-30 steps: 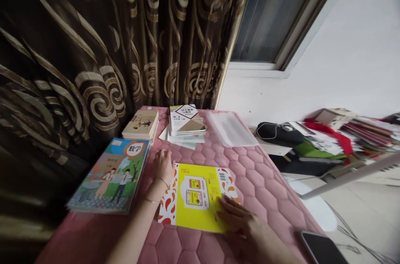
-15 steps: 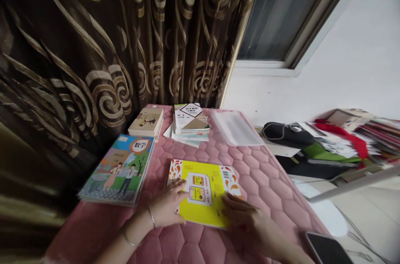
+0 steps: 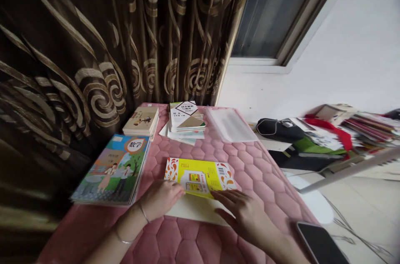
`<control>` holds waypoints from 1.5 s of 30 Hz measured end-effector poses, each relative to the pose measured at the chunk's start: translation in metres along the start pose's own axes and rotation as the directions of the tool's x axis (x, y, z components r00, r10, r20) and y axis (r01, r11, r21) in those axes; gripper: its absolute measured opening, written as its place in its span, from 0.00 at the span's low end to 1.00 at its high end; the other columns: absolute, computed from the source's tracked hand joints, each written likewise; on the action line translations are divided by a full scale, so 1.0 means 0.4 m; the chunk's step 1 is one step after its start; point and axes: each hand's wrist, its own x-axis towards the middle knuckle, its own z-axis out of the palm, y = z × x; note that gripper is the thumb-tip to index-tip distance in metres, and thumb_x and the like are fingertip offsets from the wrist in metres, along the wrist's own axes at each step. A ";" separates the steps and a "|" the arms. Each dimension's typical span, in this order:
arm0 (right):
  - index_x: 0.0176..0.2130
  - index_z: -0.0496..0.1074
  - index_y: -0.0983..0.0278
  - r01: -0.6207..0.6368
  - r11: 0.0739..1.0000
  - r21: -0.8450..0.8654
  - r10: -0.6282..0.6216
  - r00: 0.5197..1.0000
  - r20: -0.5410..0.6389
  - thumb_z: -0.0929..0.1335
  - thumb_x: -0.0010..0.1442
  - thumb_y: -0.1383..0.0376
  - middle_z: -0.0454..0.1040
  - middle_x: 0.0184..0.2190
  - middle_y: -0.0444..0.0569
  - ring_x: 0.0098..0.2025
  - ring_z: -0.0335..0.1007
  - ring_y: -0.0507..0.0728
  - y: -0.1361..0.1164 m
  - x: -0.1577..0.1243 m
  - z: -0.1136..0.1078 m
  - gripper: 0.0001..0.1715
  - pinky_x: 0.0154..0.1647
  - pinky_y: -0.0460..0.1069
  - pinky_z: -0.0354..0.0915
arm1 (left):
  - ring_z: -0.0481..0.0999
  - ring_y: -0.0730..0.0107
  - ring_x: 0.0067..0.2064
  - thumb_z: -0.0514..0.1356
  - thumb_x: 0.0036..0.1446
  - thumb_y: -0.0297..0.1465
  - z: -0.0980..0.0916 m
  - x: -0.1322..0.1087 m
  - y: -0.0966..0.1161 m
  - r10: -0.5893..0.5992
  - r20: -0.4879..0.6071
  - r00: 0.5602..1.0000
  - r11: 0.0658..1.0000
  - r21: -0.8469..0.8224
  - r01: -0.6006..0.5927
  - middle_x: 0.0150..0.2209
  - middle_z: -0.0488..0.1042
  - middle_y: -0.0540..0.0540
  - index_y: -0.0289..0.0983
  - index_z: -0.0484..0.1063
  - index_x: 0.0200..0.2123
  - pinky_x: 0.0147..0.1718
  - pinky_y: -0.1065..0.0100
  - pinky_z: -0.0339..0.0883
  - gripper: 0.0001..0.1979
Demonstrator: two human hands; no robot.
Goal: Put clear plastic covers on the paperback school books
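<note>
A yellow book [image 3: 208,178], patterned with orange and red drops, lies on the pink quilted cover. Its cover is raised along the near side, baring a blank cream page [image 3: 196,209]. The fingers of my left hand [image 3: 164,199] are closed on the near left part of that raised cover. My right hand [image 3: 242,212] rests at the near right edge with fingers stretched over the cover and thumb apart over the cream page. To the left is a stack of books topped by a blue-and-green math textbook [image 3: 114,172].
Behind it sit a stack of beige books [image 3: 142,120], white workbooks [image 3: 187,116] on loose papers, and clear plastic sleeves [image 3: 229,124]. A phone [image 3: 318,241] lies at the near right edge. Curtains [image 3: 150,39] hang behind; a cluttered shelf [image 3: 312,143] stands right.
The yellow book lay closed with both hands flat on its sides. Now its near edge is lifted away from me, showing the cream page, and my left fingers have closed on it.
</note>
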 end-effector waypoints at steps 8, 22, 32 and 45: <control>0.46 0.74 0.64 -0.144 0.962 -0.234 0.090 0.969 -0.230 0.60 0.64 0.72 0.78 0.32 0.51 0.32 0.72 0.55 0.026 0.134 -0.004 0.17 0.33 0.48 0.60 | 0.67 0.58 0.59 0.50 0.64 0.26 0.079 -0.031 0.044 0.177 -0.419 0.890 0.936 0.350 -0.021 0.54 0.73 0.43 0.44 0.67 0.54 0.61 0.48 0.54 0.18; 0.58 0.67 0.55 -0.072 0.929 -0.362 0.020 0.989 -0.146 0.60 0.65 0.67 0.60 0.63 0.51 0.59 0.56 0.64 0.051 0.251 -0.007 0.24 0.58 0.62 0.51 | 0.67 0.43 0.59 0.51 0.62 0.28 0.243 -0.021 0.052 0.273 0.090 0.958 0.798 0.534 -0.278 0.58 0.66 0.28 0.36 0.63 0.59 0.51 0.43 0.64 0.21; 0.65 0.54 0.56 -0.118 0.949 -0.291 0.117 0.993 -0.021 0.60 0.61 0.43 0.51 0.67 0.53 0.66 0.43 0.74 0.040 0.273 0.037 0.39 0.62 0.71 0.38 | 0.76 0.42 0.48 0.50 0.62 0.29 0.209 -0.021 0.087 0.421 0.109 0.900 0.637 0.671 -0.379 0.49 0.73 0.24 0.28 0.69 0.49 0.38 0.47 0.68 0.16; 0.64 0.57 0.57 -0.152 0.982 -0.109 0.165 0.979 0.121 0.56 0.66 0.53 0.57 0.65 0.50 0.64 0.50 0.66 0.026 0.255 0.132 0.30 0.64 0.64 0.45 | 0.75 0.61 0.36 0.56 0.60 0.37 0.093 0.000 0.097 -0.060 -0.154 0.986 0.986 0.142 0.082 0.34 0.76 0.44 0.38 0.72 0.33 0.36 0.62 0.66 0.10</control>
